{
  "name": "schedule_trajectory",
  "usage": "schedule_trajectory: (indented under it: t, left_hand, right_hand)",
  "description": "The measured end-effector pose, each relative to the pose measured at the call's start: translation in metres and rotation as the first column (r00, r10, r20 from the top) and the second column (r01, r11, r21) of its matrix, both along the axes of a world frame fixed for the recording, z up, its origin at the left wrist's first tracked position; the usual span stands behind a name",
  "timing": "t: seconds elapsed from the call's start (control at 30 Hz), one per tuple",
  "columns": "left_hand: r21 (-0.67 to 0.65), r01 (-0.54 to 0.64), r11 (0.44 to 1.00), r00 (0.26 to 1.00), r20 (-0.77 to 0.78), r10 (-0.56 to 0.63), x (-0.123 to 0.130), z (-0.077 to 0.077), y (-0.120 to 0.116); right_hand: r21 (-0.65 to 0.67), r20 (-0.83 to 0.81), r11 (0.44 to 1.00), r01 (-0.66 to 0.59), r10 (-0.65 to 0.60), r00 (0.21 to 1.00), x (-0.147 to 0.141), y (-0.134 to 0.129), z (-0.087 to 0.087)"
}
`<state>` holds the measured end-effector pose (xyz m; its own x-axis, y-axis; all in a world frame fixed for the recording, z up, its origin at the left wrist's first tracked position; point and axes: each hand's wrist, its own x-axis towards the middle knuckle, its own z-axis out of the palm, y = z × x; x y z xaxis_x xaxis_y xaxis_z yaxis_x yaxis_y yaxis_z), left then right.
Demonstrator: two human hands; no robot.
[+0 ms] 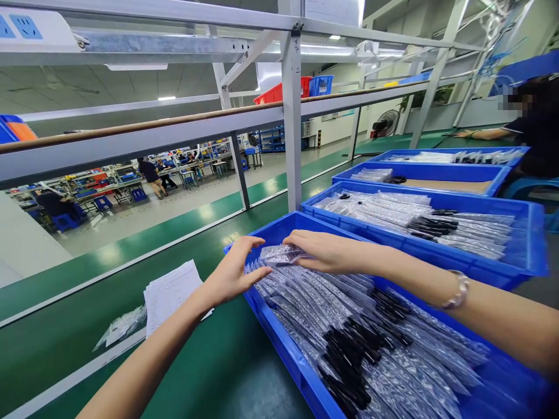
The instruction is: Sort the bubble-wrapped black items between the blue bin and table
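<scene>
Over the far left corner of the nearest blue bin (279, 334) both my hands come together. My right hand (317, 250) grips a clear plastic bag (282, 254), whose contents I cannot make out. Fingers and thumb apart, my left hand (238, 270) hovers at the bag's left side, over the bin's edge. Below them, rows of long clear bags (305, 291) fill the bin, overlapping one another. Black slim parts (349, 361) show at the ends of many bags. A pale bracelet circles my right wrist.
More blue bins (419, 227) of bagged parts stand in a row behind. Printed sheets (170, 294) and a small clear bag (122, 326) lie left on the green table (205, 372). A metal post (292, 122) rises beyond the bin. A person (535, 122) sits at far right.
</scene>
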<state>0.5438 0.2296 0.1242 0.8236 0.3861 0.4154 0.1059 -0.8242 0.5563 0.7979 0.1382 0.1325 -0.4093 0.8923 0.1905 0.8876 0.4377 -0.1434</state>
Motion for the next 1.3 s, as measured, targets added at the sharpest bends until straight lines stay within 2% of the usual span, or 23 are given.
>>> schedule_trajectory:
  t: [0.07,0.13,0.2,0.27,0.33,0.4,0.5,0.6,0.73,0.87,1.03,1.17,1.3]
  left_hand:
    - [0.038,-0.114,0.993,0.993,-0.016,0.115,-0.027,-0.009,0.006]
    - [0.072,-0.194,0.978,0.978,-0.066,0.198,-0.053,-0.013,0.010]
    - [0.116,-0.218,0.969,0.964,-0.131,0.233,-0.070,-0.014,0.015]
    - [0.145,-0.179,0.973,0.957,-0.204,0.206,-0.070,-0.013,0.023]
    - [0.166,-0.070,0.984,0.947,-0.299,0.118,-0.051,-0.011,0.037]
    - [0.154,0.062,0.986,0.898,-0.440,0.012,-0.019,-0.012,0.054]
    - [0.068,0.154,0.986,0.726,-0.685,-0.066,0.033,-0.023,0.082]
    - [0.061,0.168,0.984,0.522,-0.852,-0.036,0.067,-0.036,0.101]
    - [0.054,0.229,0.972,0.344,-0.939,-0.028,0.082,-0.041,0.106]
    - [0.029,0.192,0.981,0.216,-0.976,-0.013,0.086,-0.037,0.102]
    - [0.027,0.185,0.982,0.213,-0.977,-0.013,0.088,-0.038,0.103]
    - [-0.015,0.297,0.955,0.231,-0.969,-0.087,0.087,-0.043,0.107]
    - [0.008,0.392,0.920,0.257,-0.961,-0.101,0.089,-0.049,0.105]
  right_hand:
    - [0.012,0.049,1.000,-0.025,0.024,0.999,0.004,0.023,-0.015]
    - [0.045,0.077,0.998,-0.035,0.032,0.997,0.011,0.035,-0.023]
    - [0.109,0.069,0.994,-0.011,0.003,0.998,0.022,0.036,-0.025]
    - [0.206,0.032,0.977,0.055,-0.062,0.998,0.037,0.028,-0.027]
    - [0.304,-0.019,0.943,0.134,-0.135,0.991,0.054,0.015,-0.030]
    - [0.393,-0.054,0.898,0.199,-0.194,0.980,0.070,0.005,-0.034]
    - [0.513,-0.053,0.817,0.263,-0.275,0.960,0.091,-0.002,-0.040]
    - [0.591,-0.048,0.749,0.299,-0.337,0.940,0.105,-0.001,-0.043]
    - [0.616,-0.061,0.718,0.325,-0.368,0.928,0.112,0.001,-0.040]
    - [0.631,-0.073,0.688,0.358,-0.407,0.910,0.112,-0.002,-0.036]
    - [0.646,-0.068,0.672,0.363,-0.422,0.904,0.112,-0.006,-0.033]
    - [0.656,-0.084,0.653,0.379,-0.436,0.896,0.114,-0.007,-0.033]
    - [0.651,-0.074,0.660,0.375,-0.437,0.896,0.115,-0.007,-0.033]
